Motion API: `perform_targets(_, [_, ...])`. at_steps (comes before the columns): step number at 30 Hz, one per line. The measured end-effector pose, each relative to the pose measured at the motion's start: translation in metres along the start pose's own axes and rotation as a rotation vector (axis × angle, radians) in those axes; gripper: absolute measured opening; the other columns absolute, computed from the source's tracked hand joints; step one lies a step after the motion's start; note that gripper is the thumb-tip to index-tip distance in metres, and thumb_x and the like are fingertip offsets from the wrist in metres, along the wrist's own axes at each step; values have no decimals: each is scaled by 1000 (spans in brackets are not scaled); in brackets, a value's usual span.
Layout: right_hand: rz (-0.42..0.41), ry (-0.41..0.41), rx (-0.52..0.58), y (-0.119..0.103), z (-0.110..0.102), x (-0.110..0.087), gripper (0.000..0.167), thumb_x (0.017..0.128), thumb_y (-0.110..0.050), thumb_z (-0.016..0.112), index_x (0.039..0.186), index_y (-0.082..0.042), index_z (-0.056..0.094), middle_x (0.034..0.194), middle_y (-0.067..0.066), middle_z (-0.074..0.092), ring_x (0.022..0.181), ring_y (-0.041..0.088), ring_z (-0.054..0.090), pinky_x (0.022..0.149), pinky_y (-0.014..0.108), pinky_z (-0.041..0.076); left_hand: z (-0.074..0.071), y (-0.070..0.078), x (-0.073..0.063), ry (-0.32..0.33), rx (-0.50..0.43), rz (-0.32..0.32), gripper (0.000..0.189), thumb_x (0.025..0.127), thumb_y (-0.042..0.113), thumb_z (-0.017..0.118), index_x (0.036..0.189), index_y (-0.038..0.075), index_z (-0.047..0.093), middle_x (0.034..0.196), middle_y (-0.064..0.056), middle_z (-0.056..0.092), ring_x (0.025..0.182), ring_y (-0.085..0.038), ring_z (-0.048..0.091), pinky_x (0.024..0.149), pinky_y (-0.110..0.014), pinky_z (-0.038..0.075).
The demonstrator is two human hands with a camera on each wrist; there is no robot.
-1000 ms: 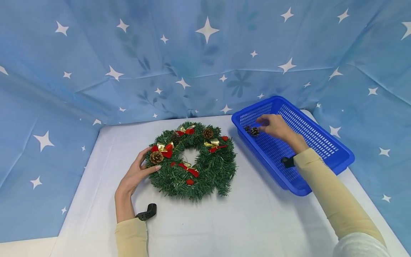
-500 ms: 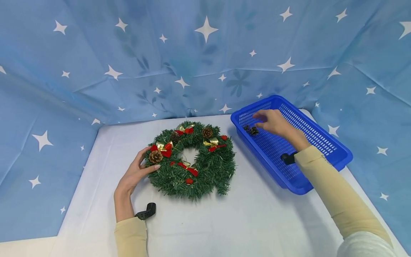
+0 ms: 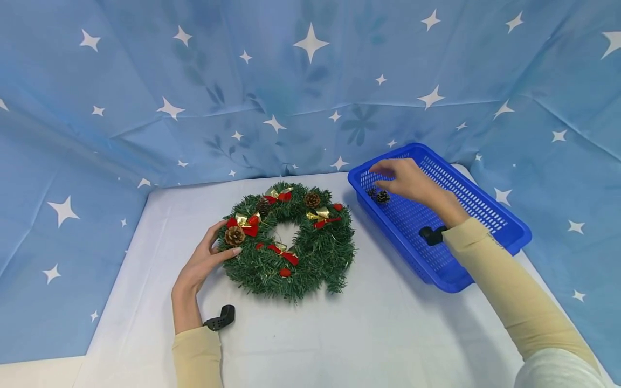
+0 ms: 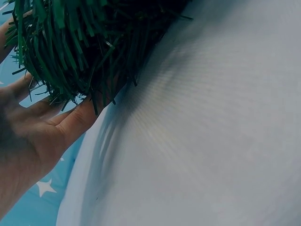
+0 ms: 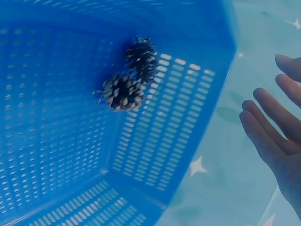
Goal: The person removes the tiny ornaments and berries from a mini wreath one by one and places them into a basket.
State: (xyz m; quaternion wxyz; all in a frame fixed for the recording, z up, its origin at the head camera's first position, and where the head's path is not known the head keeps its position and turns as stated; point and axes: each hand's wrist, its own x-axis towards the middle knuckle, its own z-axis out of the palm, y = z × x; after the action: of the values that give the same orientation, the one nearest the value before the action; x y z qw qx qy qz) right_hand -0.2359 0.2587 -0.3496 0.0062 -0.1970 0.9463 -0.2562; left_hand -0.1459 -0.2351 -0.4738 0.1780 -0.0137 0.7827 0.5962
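On the white table lies a green wreath (image 3: 320, 253) trimmed with red and gold bows (image 3: 283, 253), red berries and brown pine cones (image 3: 235, 236). My left hand (image 3: 199, 267) grips its left side, thumb on top; the left wrist view shows fingers (image 4: 77, 117) under the green tufts (image 4: 70, 47). Over the far left end of a blue basket (image 3: 398, 237) is my right hand (image 3: 407, 178), fingers loosely bent with nothing between them. Two dark pine cones (image 5: 123, 93) sit together in that end of the basket, just below the hand in the head view.
The perforated basket stands at an angle on the table's right side, its rim (image 3: 490, 202) raised all round. A blue star-patterned cloth (image 3: 310, 81) hangs behind and along both sides. White table (image 3: 339, 334) surface lies in front of the wreath.
My right hand has risen slightly and shifted left over the basket, its fingers spreading wider from the thumb. The left hand, wreath and the two cones in the basket stay in place.
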Motion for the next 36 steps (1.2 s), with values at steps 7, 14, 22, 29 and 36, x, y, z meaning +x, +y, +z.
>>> perform_targets(7, [-21,-25,29,-14,2,6,37,95,-9,74,129,3,68,127,22,70,120,40,65,101,55,52,-2,-1,-1,5,3,2,97,93,36,79,165,40,13,174,-6,-4,155,-55,0,120,-72,16])
perform_targets(14, [-48,-35,30,-22,4,12,36,94,-8,75,127,2,69,126,22,70,117,40,66,98,55,54,-2,-1,0,3,-2,4,97,93,35,79,165,39,13,174,-6,-4,155,-55,1,120,-72,17])
perform_targets(22, [-67,-57,24,-31,9,18,34,95,-9,74,128,2,69,126,22,70,119,40,65,101,55,52,-1,0,0,9,-5,0,98,93,35,79,165,39,13,174,-6,-4,155,-55,0,120,-72,16])
perform_targets(29, [-86,-66,25,-37,18,22,36,95,-10,73,130,-2,69,127,19,71,119,38,65,100,54,53,0,0,-1,13,11,-4,97,93,37,78,165,41,14,174,-6,-4,155,-54,0,120,-73,15])
perform_targets(36, [-127,-88,39,-46,28,26,36,96,-12,73,130,-4,70,127,17,70,113,35,67,98,52,53,1,-1,1,14,5,1,96,93,35,79,165,41,15,174,-7,-3,155,-55,3,119,-73,16])
